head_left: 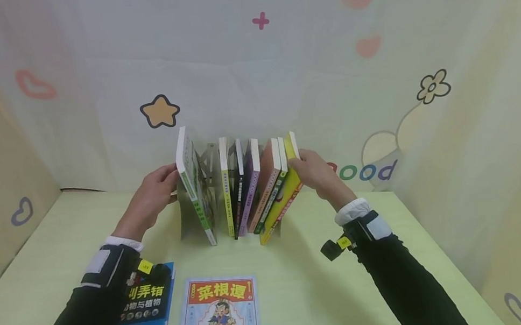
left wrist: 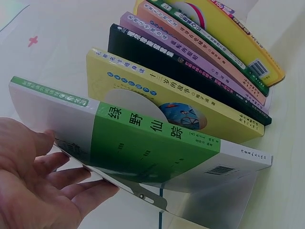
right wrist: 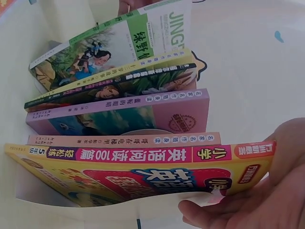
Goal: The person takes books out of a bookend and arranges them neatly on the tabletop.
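Two hands point(head_left: 152, 197) bracing book row point(head_left: 244, 186), spines upright; yellow book point(head_left: 283, 192) leaning left

Glossy paper covers on the standing books point(head_left: 244, 186), green-spined book point(left wrist: 157, 138) and yellow book point(right wrist: 143, 167); smooth matt metal bookend point(left wrist: 152, 198); smooth pale-green tabletop point(head_left: 306, 298); soft printed cloth backdrop point(head_left: 279, 73) at twelve o'clock.
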`<state>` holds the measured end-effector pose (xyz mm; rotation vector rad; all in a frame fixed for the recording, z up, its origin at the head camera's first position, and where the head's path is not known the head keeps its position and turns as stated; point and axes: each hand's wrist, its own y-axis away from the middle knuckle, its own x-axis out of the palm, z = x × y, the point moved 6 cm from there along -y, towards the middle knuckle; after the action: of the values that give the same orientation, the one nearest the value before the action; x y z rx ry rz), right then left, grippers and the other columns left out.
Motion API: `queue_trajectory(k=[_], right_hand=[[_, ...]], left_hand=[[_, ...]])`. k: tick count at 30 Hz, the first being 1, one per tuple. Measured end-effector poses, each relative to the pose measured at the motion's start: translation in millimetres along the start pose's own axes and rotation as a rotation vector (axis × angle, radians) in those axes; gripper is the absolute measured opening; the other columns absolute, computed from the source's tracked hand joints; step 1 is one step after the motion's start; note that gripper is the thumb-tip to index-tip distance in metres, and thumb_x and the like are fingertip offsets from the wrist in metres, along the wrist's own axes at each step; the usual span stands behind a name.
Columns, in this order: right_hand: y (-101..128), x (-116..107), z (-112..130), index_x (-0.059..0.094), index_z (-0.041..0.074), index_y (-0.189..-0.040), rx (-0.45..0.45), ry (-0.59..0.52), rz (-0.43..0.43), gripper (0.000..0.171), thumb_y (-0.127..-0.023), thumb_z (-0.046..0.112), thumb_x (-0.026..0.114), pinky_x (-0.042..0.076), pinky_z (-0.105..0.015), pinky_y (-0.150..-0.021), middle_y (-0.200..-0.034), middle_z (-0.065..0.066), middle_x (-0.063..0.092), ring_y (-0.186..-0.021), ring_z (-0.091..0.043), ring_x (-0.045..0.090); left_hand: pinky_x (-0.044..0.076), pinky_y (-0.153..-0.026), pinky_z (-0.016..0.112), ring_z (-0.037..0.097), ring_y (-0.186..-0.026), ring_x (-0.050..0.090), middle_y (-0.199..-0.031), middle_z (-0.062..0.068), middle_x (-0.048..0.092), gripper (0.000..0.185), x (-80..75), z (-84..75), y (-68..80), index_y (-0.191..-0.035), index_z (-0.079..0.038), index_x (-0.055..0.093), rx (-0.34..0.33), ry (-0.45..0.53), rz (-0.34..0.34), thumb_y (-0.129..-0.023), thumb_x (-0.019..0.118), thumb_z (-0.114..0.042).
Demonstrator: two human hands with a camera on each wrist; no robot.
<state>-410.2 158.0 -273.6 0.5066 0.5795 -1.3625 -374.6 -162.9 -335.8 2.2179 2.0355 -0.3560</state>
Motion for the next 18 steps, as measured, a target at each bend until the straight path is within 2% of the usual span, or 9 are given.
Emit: queue_trajectory(k=[9,18], right_hand=[[33,2,-2,0.049,0.003,-0.138,-0.096,0.031,-0.045,0.035,-0.109,0.023,0.044,0.055,-0.04,-0.085,-0.121,-0.021,0.066,-0.1,-0.034,0.066],[71,8,-10,0.04,0.004,-0.144,-0.233,0.021,-0.053,0.039,-0.11,0.02,0.046,0.057,-0.04,-0.085,-0.123,-0.019,0.063,-0.098,-0.032,0.066]], left_hand=[[0.037,-0.115,0.058,0.043,-0.147,0.036,-0.162,0.02,0.036,0.054,-1.0,0.2,-0.1,-0.163,-0.008,0.029,-0.01,-0.006,-0.005,-0.114,0.038,-0.029],[0.037,-0.115,0.057,0.043,-0.147,0.036,-0.162,0.02,0.036,0.054,-0.4,0.0,0.0,-0.163,-0.008,0.029,-0.011,-0.006,0.0,-0.114,0.039,-0.03]])
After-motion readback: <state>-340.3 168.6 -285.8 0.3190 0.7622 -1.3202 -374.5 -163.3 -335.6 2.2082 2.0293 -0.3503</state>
